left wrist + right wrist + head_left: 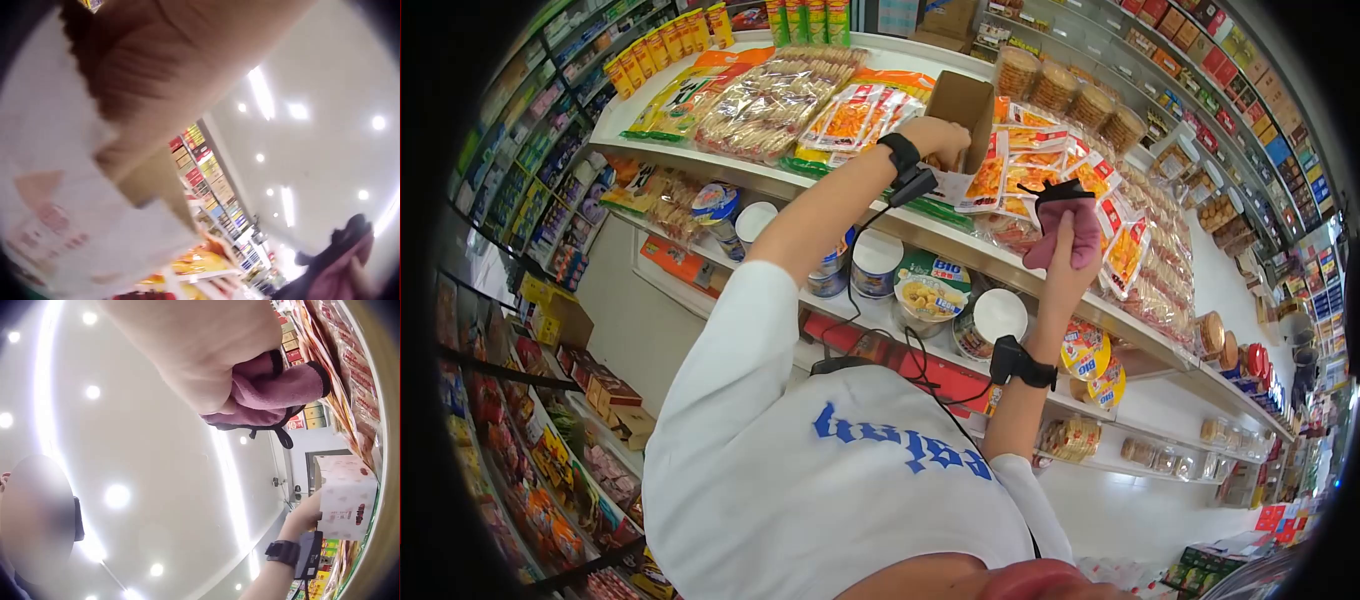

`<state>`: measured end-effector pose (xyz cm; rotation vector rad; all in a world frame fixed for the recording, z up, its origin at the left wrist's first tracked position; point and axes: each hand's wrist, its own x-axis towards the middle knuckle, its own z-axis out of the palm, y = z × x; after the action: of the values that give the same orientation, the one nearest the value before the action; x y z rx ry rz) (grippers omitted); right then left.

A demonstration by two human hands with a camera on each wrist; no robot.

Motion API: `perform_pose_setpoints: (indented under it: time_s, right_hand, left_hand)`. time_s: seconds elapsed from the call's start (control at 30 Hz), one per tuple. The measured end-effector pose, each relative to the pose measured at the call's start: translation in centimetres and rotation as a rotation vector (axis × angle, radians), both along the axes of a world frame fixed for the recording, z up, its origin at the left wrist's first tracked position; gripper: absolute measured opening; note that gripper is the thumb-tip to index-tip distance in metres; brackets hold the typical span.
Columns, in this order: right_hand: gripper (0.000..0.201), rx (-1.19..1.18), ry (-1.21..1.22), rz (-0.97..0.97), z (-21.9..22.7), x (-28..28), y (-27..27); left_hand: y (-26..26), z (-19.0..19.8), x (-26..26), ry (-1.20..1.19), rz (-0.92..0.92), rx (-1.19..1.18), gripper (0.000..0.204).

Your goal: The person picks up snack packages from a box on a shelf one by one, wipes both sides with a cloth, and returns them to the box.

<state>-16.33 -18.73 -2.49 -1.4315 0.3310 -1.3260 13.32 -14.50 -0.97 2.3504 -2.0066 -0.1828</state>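
My left hand (938, 140) reaches into an open cardboard box (966, 95), brown inside, on the top shelf. The box's pale printed outer wall (347, 495) shows in the right wrist view. My left fingertips are hidden behind that wall, so I cannot tell whether they hold anything. To the right, my right hand (1062, 278) holds a crumpled purple cloth (1083, 228) with black edging up over the shelf's front. A black loop (284, 437) hangs from the cloth in the right wrist view. Orange-and-white snack packets (1035, 158) lie between box and cloth.
Bags of skewered snacks (775, 98) spread left of the box. Clear round tubs (1055, 88) stand behind. Instant noodle tubs (930, 290) line the shelf below, under the metal shelf edge (990, 245). Black cables (858, 270) hang from both wrist cameras across the body.
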Motion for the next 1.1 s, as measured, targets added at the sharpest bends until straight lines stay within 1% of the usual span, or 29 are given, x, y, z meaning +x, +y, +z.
perform_pose_setpoints:
  time_s: [0.03,0.07,0.1,0.13,0.17,0.2,0.23,0.3,0.37,0.4,0.5,0.53,0.63,0.67,0.77,0.8,0.9,0.97,1.0,1.07,1.1]
  right_hand:
    - [0.022,0.017,0.004,-0.004,0.6,-0.9,1.0]
    - [0.022,0.033,0.005,-0.013,0.9,-1.8,1.8]
    - [0.022,0.05,0.003,-0.028,1.0,-2.4,2.3]
    - [0.023,0.061,-0.116,-0.011,1.0,-2.5,2.8]
    - [0.023,0.062,-0.07,-0.051,1.2,-3.1,3.2]
    - [0.023,0.067,-0.014,-0.091,1.5,-4.1,3.7]
    - [0.023,0.071,0.042,-0.127,1.6,-4.8,4.3]
    - [0.023,0.089,0.011,-0.144,1.5,-4.7,5.0]
    - [0.023,0.115,0.006,-0.122,1.5,-4.4,5.6]
    - [0.027,0.146,-0.035,-0.112,1.3,-3.7,6.1]
    - [0.034,0.158,0.084,-0.129,-1.0,-2.7,5.8]
    - [0.039,0.168,0.087,-0.1,-1.1,-2.0,6.1]
    - [0.039,0.239,0.097,-0.02,-1.3,0.3,7.2]
    - [0.038,0.243,0.088,-0.01,-1.2,1.2,7.7]
    - [0.038,0.245,0.087,0.014,-0.7,3.9,9.1]
    - [0.038,0.237,0.113,0.017,-0.8,4.3,9.4]
    - [0.037,0.226,0.167,0.03,-0.9,5.6,10.6]
    - [0.036,0.238,0.16,0.018,-0.4,6.2,11.7]
    - [0.035,0.238,0.164,-0.001,-0.5,6.3,12.0]
    - [0.035,0.249,0.17,-0.041,-0.5,6.5,12.6]
    - [0.035,0.254,0.171,-0.066,-0.7,6.4,12.9]
  left_hand:
    - [0.2,1.2,-0.9,0.057,0.113,0.236,0.044]
    - [-0.8,0.2,0.0,0.09,0.147,0.293,0.049]
    - [-0.6,0.3,0.0,0.122,0.126,0.287,0.045]
    - [-0.6,-0.3,0.2,0.061,0.077,0.237,0.045]
    - [-0.7,-1.1,0.4,0.005,0.021,0.19,0.045]
    - [-0.7,-1.4,0.5,-0.048,0.014,0.146,0.047]
    - [-0.9,-1.1,0.4,-0.119,-0.027,0.149,0.048]
    - [-1.2,-1.3,0.9,-0.198,-0.106,0.025,0.042]
    - [-0.8,-1.1,1.2,-0.244,-0.145,-0.319,0.034]
    - [-0.4,-0.1,1.2,-0.264,-0.158,-0.496,0.03]
    - [1.0,3.6,1.7,0.029,0.033,-0.749,0.029]
    - [2.2,4.7,1.3,0.147,0.06,-0.725,0.028]
    - [2.8,1.5,1.7,0.021,-0.241,-0.658,0.028]
    - [3.0,0.6,1.9,0.041,-0.346,-0.505,0.041]
    - [1.6,-0.2,1.7,-0.099,-0.231,-0.089,0.049]
    - [0.9,-2.0,2.6,-0.227,-0.324,-0.342,0.044]
    - [1.8,0.4,0.5,-0.299,-0.165,0.007,0.033]
    - [0.8,-3.5,2.0,-0.384,-0.178,-0.178,0.029]
    - [1.2,-3.9,2.1,-0.432,-0.192,-0.271,0.027]
    - [1.2,-3.9,2.7,-0.356,-0.218,-0.225,0.026]
    - [1.4,-3.1,2.7,-0.318,-0.235,-0.202,0.025]
